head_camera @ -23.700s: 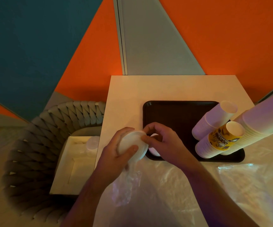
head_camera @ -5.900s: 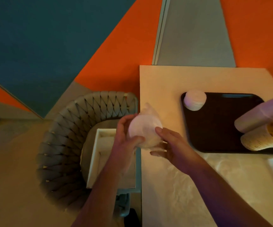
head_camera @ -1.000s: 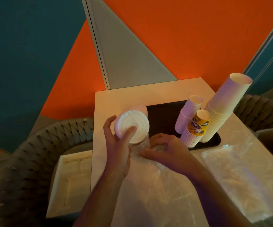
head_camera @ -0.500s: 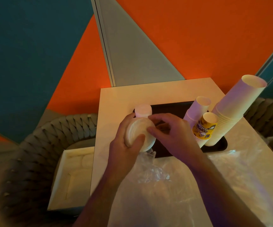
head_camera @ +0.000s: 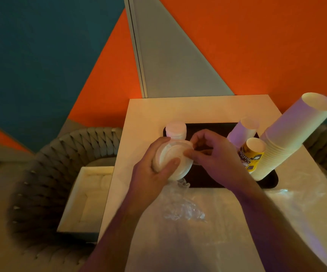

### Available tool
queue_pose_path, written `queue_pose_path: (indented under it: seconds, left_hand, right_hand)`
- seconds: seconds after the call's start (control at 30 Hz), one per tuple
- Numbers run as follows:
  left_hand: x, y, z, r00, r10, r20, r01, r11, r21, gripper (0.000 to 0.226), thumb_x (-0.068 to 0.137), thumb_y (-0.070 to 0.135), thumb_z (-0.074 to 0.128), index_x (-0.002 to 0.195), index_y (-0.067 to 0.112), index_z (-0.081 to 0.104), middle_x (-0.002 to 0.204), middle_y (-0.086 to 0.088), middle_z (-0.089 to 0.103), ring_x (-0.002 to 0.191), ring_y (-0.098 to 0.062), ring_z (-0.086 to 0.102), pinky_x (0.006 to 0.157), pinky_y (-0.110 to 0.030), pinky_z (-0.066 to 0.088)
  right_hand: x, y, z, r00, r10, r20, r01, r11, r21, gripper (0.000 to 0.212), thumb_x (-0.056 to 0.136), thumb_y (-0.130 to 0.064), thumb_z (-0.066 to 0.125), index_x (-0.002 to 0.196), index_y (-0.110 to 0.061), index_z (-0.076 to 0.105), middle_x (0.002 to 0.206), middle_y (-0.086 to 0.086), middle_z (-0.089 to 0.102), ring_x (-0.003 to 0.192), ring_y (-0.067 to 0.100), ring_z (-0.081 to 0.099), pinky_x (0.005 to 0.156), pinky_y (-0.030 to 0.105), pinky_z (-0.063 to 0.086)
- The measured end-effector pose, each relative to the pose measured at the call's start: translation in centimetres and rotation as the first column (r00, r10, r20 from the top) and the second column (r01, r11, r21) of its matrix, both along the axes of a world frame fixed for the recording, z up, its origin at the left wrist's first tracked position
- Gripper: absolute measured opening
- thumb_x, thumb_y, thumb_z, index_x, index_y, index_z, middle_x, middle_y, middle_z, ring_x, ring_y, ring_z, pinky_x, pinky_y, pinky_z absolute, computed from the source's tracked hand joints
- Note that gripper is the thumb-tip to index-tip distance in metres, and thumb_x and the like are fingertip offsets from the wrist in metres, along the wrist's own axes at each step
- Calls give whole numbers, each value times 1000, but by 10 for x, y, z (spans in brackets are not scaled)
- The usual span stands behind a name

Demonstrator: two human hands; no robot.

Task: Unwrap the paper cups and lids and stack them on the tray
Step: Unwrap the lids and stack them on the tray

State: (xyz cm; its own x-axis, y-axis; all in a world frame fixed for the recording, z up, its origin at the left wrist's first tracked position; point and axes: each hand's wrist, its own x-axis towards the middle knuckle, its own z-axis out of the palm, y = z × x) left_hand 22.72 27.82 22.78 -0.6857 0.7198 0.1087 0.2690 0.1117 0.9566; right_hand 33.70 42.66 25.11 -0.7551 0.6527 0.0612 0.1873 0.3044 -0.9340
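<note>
Already three cup stacks (head_camera: pixel 288 138) and a lid stack (head_camera: pixel 176 130) stand on the tray (head_camera: pixel 207 127); left hand (head_camera: pixel 154 169) grips another lid stack (head_camera: pixel 171 160), right hand (head_camera: pixel 215 154) pinching its rim.

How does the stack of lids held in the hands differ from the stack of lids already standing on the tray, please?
The held stack of lids lies tilted on its side, gripped by the left hand and touched by the right hand; the small stack of lids stands upright at the corner of the tray, untouched. The held stack looks wider, though it is nearer the camera. Crumpled plastic wrap trails below the held stack; none shows on the standing one. Both are pale round lids.
</note>
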Motion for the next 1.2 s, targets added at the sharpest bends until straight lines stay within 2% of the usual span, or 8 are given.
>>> queue_pose_path:
  seconds: [0.1,0.2,0.3,0.5,0.73,0.87,1.03,1.2]
  left_hand:
    - [0,-1,-2,999,6,36,-7,1000,19,53,85,39,77,128,51,48,115,37,55,108,7,57,78,-34,62]
    - [-1,-4,-5,994,45,96,-52,996,73,55,87,31,76,135,37,49,117,32,55,112,7,55,76,-24,59]
    - [-4,-7,-11,985,110,130,-121,990,77,50,91,22,74,130,44,52,115,35,55,112,5,56,81,-39,61]
    - [-15,-20,-20,925,275,261,-299,953,56,56,89,22,76,125,56,51,127,16,55,119,-19,57,74,-53,62]
    - [-20,-33,-20,938,279,206,-288,957,16,52,84,30,78,123,53,53,122,18,58,116,-16,59,69,-49,63]
    - [-23,-38,-23,933,252,257,-272,961,44,51,89,16,76,122,49,56,120,16,59,110,-18,62,54,-41,61]
    - [-27,-40,-18,957,226,182,-228,974,-13,56,78,37,74,127,51,52,123,20,58,115,-20,61,63,-50,62]
    - [-29,-40,-12,986,160,36,-159,987,-25,54,89,24,75,126,52,49,114,40,53,110,6,54,62,-26,59]
  right_hand:
    - [1,6,-2,996,31,-87,-51,968,-246,14,90,-7,73,91,-14,61,86,1,70,82,21,73,72,39,64]
    - [-1,14,-4,966,-51,-252,-116,789,-604,10,94,-4,64,98,-9,56,93,8,69,85,19,71,66,32,61]
    - [-8,25,-24,945,-193,-265,-52,710,-703,18,92,-6,66,107,-13,58,94,7,71,88,17,71,65,31,60]
    - [-27,47,-105,968,-230,102,252,904,-346,27,93,-10,71,112,-21,56,105,8,67,91,21,69,66,30,62]
    - [-36,53,-169,890,-65,452,-21,983,184,22,95,-13,66,117,-11,63,101,3,63,84,15,60,62,19,44]
    - [-41,51,-185,746,-101,658,-167,928,333,27,101,-31,59,123,-16,64,113,8,62,98,24,63,78,34,53]
    - [-46,48,-168,738,-113,666,-145,936,320,32,98,-35,63,127,-21,63,142,12,44,120,33,55,96,43,51]
    - [-60,33,-80,947,-26,321,-58,967,249,21,95,-20,69,116,-23,69,109,-9,68,85,-5,62,70,3,43]
